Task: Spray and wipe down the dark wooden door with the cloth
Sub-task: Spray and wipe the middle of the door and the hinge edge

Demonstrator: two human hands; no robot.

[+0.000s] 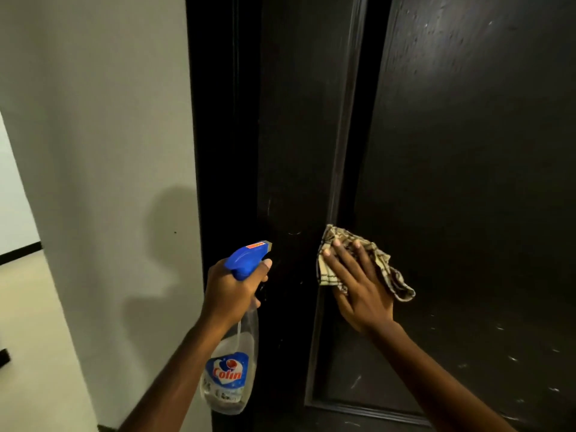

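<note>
Looking down from the head view, you face the dark wooden door (pixel 467 151), which fills the middle and right of the picture, with a pale wall (pixel 109 120) to its left. Your right hand (pixel 358 285) lies flat with the fingers spread, pressing the checked cloth (pixel 389 269) against the door, right at the raised moulding edge of the sunken panel. The cloth is beige with dark lines and bunches out past your fingers to the right and above. Your left hand (pixel 233 288) is wrapped tight around the neck of the spray bottle (pixel 230 369), a finger curled at the front of the blue trigger head (pixel 249 257). The nozzle points at the door's left stile, close to the surface. The bottle is clear, hangs below your fist, and carries a blue label reading "Colin". Small pale specks and streaks show on the door panel, upper right and lower right. Your hands are apart, the stile between them.
</note>
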